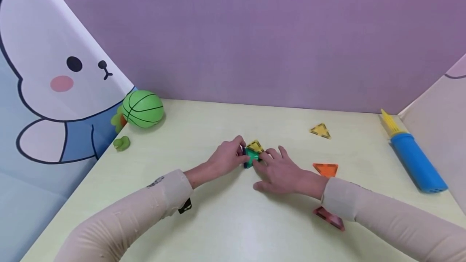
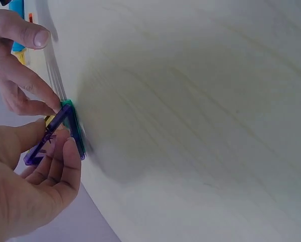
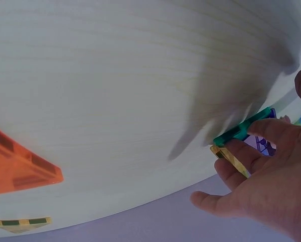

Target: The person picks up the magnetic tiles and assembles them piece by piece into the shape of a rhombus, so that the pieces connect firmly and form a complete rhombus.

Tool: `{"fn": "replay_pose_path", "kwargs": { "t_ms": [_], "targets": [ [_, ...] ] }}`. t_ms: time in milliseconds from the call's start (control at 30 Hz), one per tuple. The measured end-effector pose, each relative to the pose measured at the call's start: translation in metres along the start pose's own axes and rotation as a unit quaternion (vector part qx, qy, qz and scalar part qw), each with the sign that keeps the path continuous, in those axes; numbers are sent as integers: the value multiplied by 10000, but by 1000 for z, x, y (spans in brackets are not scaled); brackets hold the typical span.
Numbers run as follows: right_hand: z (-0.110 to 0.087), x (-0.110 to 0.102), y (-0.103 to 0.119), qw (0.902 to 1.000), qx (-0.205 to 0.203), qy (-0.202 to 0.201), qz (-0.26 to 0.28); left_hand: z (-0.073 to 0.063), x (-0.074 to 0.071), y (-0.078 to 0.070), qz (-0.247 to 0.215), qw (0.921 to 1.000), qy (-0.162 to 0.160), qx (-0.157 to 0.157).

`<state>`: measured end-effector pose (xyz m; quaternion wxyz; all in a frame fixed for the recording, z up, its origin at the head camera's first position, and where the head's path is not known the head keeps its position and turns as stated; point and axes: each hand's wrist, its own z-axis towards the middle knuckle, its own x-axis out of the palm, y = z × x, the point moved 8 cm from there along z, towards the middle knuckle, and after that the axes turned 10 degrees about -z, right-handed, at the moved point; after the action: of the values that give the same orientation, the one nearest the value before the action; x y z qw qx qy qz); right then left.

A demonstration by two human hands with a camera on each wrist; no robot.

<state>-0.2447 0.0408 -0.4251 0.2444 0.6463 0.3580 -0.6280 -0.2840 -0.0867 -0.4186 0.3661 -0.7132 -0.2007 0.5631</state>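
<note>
My left hand (image 1: 225, 158) pinches a purple triangular magnetic tile (image 2: 76, 131) between thumb and fingers, holding it tilted up from the table. Against it stands a green magnetic tile (image 1: 251, 157), with a yellow tile (image 1: 255, 145) joined just behind. My right hand (image 1: 283, 173) comes from the other side. Its spread fingers touch the green tile (image 3: 243, 127), while the thumb stays apart, as the right wrist view shows. Fingers partly cover the small cluster, so how all its edges meet is hidden.
On the right lie a yellow triangle tile (image 1: 320, 130), an orange tile (image 1: 326, 169) and a dark red tile (image 1: 329, 218) beside the right sleeve. A blue pump (image 1: 418, 163) lies at the right edge. A green ball (image 1: 143, 108) and small green toy (image 1: 121, 143) sit at left.
</note>
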Motion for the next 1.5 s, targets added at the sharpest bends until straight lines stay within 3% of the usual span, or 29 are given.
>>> {"fn": "replay_pose_path", "kwargs": {
  "t_ms": [133, 367, 467, 600, 733, 1100, 1500],
  "targets": [
    [1, 0, -1, 10000, 3, -10, -13, 1, -1, 0, 51, 9999, 21, 107],
    [0, -3, -5, 9997, 132, -11, 210, 1, -2, 3, 227, 9994, -208, 153],
    [0, -9, -17, 9972, 526, -352, 405, 0, -1, 5, 173, 9996, -217, 107],
    [3, -21, -40, 9849, 1216, -1035, 675, -1, -3, 4, 89, 9996, -258, 90],
    [12, -21, -54, 9762, 1526, -1191, 982, -2, -3, 6, 95, 9996, -278, 53],
    [25, -18, -56, 9713, 1438, -1297, 1378, -2, -1, 6, 134, 9992, -327, 175],
    [23, -19, -53, 9732, 1369, -1411, 1191, 3, 3, -1, 344, 9979, -236, 499]
  ]
}}
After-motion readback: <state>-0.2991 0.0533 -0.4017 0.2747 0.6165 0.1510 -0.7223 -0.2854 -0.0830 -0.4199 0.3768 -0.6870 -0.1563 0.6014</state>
